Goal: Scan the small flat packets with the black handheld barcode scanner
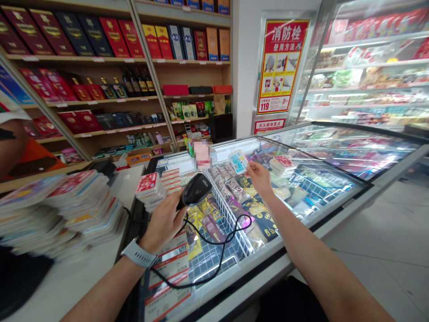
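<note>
My left hand (167,219) is wrapped round the handle of a black barcode scanner (197,188), whose head points away and to the right. The scanner's black cord loops across the glass top below. Between thumb and fingers, my right hand (260,179) pinches the edge of a small flat card-like pack (238,162), white with a blue panel. It is held above the freezer glass, apart from the scanner. A stack of red-and-white packs (149,190) stands left of the scanner. Another stack of similar packs (283,164) sits just right of my right hand.
Under the glass of the chest freezer (295,250) lie wrapped ices in white wire baskets. Tall stacks of flat packs (87,205) stand on the white counter (90,277) at left. Boxed goods fill the shelves (110,58) behind. Part of another person (10,134) shows at far left.
</note>
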A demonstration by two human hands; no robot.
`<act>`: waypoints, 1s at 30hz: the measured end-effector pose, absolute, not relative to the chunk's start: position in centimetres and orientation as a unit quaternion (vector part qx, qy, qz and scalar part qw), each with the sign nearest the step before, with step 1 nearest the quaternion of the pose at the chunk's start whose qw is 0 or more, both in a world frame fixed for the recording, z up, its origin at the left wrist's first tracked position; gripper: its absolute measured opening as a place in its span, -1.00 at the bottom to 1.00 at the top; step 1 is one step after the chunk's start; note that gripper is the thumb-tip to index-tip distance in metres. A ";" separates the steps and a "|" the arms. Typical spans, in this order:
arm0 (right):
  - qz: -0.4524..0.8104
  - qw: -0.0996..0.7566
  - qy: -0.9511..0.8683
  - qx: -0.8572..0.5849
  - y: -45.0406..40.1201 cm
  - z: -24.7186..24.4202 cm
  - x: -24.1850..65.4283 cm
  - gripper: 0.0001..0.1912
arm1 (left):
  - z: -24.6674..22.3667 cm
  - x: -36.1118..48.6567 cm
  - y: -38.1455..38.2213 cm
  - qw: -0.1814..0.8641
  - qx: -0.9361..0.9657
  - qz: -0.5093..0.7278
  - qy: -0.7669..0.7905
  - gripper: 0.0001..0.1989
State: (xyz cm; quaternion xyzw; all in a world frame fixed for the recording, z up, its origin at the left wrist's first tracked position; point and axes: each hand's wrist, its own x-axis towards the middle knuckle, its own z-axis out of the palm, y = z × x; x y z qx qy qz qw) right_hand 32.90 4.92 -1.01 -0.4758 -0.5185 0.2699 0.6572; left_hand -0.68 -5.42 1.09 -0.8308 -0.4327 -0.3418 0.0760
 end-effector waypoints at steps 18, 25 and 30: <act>0.289 0.658 -0.516 -0.466 5.1 -1.2 32.7 -0.39 | 1.1 -0.8 -5.4 0.074 -0.834 -0.341 -0.427 -0.55; 0.289 0.653 -0.521 -0.468 5.1 -1.1 32.7 -0.38 | 1.2 -0.7 -5.5 0.079 -0.833 -0.344 -0.426 -0.56; 0.288 0.653 -0.526 -0.463 5.1 -1.1 32.7 -0.40 | 1.1 -0.7 -5.4 0.076 -0.834 -0.339 -0.429 -0.55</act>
